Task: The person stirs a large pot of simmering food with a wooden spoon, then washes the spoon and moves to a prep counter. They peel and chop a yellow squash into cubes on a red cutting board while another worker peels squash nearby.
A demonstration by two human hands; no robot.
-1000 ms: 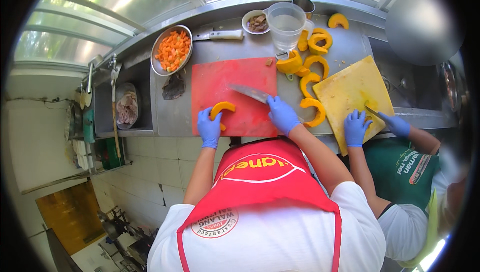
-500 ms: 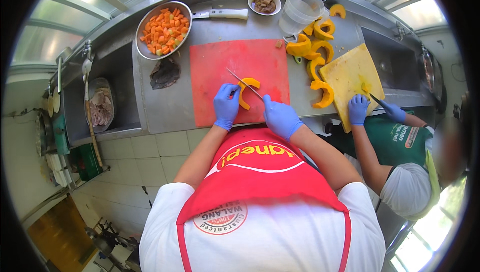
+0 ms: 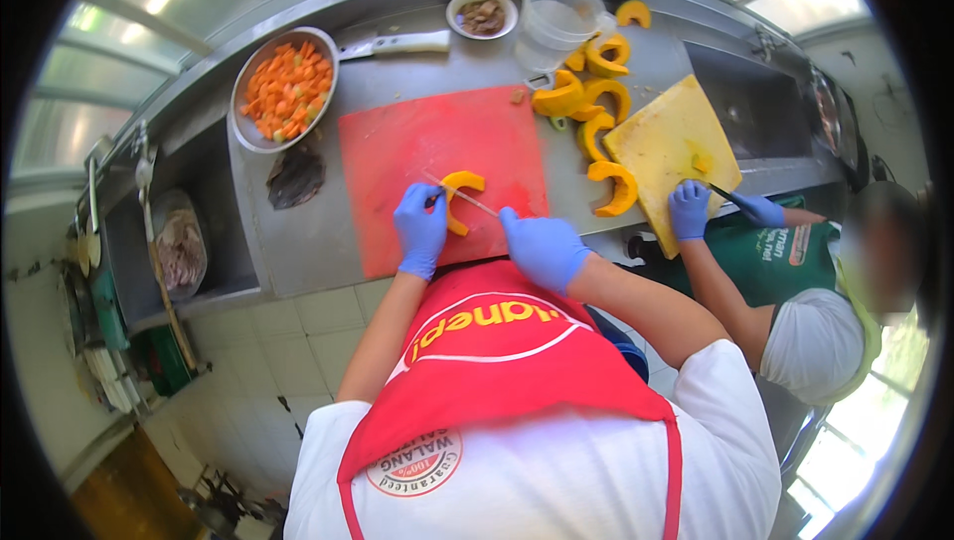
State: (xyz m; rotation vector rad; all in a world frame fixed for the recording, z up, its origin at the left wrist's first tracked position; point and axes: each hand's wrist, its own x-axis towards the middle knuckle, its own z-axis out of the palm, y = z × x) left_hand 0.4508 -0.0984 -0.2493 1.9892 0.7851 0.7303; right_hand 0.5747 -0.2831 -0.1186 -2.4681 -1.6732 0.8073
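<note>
My right hand (image 3: 545,247) is closed around the handle of a knife (image 3: 479,205). In the head view, its blade crosses a curved pumpkin slice (image 3: 467,180) on the red cutting board (image 3: 388,143); if it already bites in, I cannot tell. My left hand (image 3: 419,229) has its fingers at the slice's left side, but whether they clamp it or only touch it is not clear. About progress: the orange cubes (image 3: 288,91) in the metal bowl (image 3: 236,108) are already cut, this slice seems unseparated, and more curved slices (image 3: 621,192) on the table (image 3: 417,73) remain large.
</note>
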